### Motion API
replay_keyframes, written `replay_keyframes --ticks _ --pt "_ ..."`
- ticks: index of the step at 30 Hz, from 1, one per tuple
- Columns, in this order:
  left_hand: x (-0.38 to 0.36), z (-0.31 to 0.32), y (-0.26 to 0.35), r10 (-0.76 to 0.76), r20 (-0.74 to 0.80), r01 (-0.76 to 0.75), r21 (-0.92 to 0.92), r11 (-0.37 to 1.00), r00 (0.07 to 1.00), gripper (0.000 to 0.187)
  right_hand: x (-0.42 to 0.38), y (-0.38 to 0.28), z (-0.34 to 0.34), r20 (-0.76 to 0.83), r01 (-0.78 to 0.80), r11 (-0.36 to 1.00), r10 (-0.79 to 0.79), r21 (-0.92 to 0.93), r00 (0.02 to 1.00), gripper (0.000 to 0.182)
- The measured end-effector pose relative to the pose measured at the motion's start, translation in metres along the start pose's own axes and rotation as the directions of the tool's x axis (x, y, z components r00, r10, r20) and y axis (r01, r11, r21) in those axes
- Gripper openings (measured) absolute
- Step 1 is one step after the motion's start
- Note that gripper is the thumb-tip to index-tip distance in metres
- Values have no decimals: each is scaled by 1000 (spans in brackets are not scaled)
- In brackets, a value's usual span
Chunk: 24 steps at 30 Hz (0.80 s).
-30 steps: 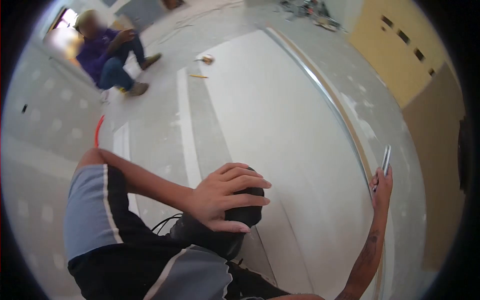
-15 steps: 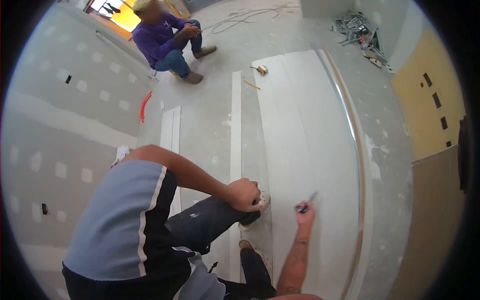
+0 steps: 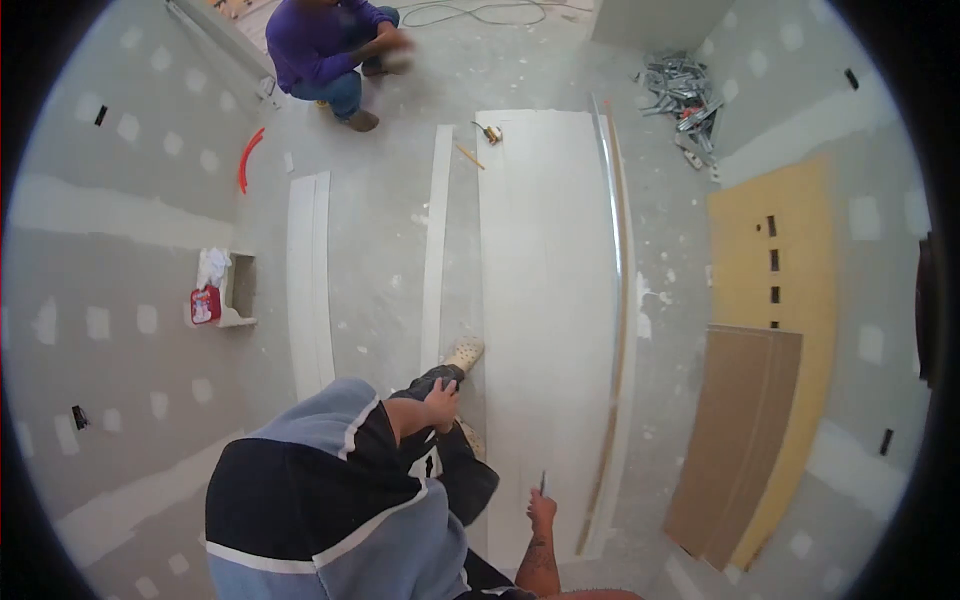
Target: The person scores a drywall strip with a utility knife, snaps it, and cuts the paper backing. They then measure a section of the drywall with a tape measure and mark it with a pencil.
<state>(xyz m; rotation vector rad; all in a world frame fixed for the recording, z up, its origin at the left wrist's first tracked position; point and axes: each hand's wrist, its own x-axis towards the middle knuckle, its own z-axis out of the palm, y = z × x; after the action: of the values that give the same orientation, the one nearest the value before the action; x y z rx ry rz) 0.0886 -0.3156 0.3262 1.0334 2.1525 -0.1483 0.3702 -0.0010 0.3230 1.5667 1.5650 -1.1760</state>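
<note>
My left hand rests on my bent leg below the knee, with its fingers lying along the dark trouser and nothing held. Low over the near part of a long white board, my right hand is closed around a slim grey utility knife, its tip pointing away from me. A shiny metal strip and a brown strip run along the board's right side. My light perforated clog stands beside the board's left edge.
A narrow white strip and more white strips lie to the left. Near the board's far end are a small yellow tool and a pencil. A person in purple crouches ahead. Metal scraps lie far right.
The view has tilted down and shifted. My right hand has come back along the board toward my body with the knife. The crouching person's hands have moved and are blurred.
</note>
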Motion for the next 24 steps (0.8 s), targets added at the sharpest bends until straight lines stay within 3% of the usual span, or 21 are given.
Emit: replay_keyframes --ticks 1,2,4,6,8,10,11,13,14,15,16,18,20,24 --pt "-9 -9 3 77 204 -78 -6 997 976 51 -25 -13 -30 -47 -90 987 97 136 994 32" --pt "-19 -21 6 150 398 -153 -24 988 905 56 -49 -30 -55 -68 -83 989 92 124 993 32" --pt "-33 -60 -6 224 419 -219 -60 974 880 62 -91 -58 -100 -171 -97 894 189 438 967 28" --pt "-26 -71 -22 244 564 -87 -290 953 789 64 -109 -88 -129 -172 -46 889 139 456 975 27" --pt "-33 -105 -46 331 499 -124 -402 907 801 63 -122 -108 -140 -163 -9 876 99 481 982 26" --pt "-34 -111 -73 289 379 -66 -504 862 879 59 -136 -144 -137 -215 118 950 -56 289 975 23" --pt "-38 -112 -86 290 372 -71 -504 861 882 59 -139 -156 -130 -221 125 949 -61 288 973 23" --pt "-55 -123 -111 106 149 37 -729 684 983 55 -138 -178 -115 -143 185 904 -140 385 980 27" --pt "-66 -125 -119 96 146 42 -730 682 985 55 -139 -185 -109 -136 190 905 -148 380 980 27" --pt "-78 -128 -129 -88 164 181 -729 660 982 55 -146 -195 -99 -141 229 933 -196 277 970 33" --pt "-89 -127 -139 -268 185 315 -724 613 946 57 -148 -201 -92 -141 266 949 -244 172 960 38" --pt "-93 -84 -166 -397 215 432 -659 616 892 52 -139 -202 -89 -71 277 957 -271 91 960 41" --pt "-103 -50 -187 -556 263 574 -639 513 789 49 -135 -212 -87 -19 261 964 -260 51 965 40" --pt "-108 -67 -212 -586 378 683 -551 481 717 49 -93 -234 -100 44 214 975 -217 61 975 39"
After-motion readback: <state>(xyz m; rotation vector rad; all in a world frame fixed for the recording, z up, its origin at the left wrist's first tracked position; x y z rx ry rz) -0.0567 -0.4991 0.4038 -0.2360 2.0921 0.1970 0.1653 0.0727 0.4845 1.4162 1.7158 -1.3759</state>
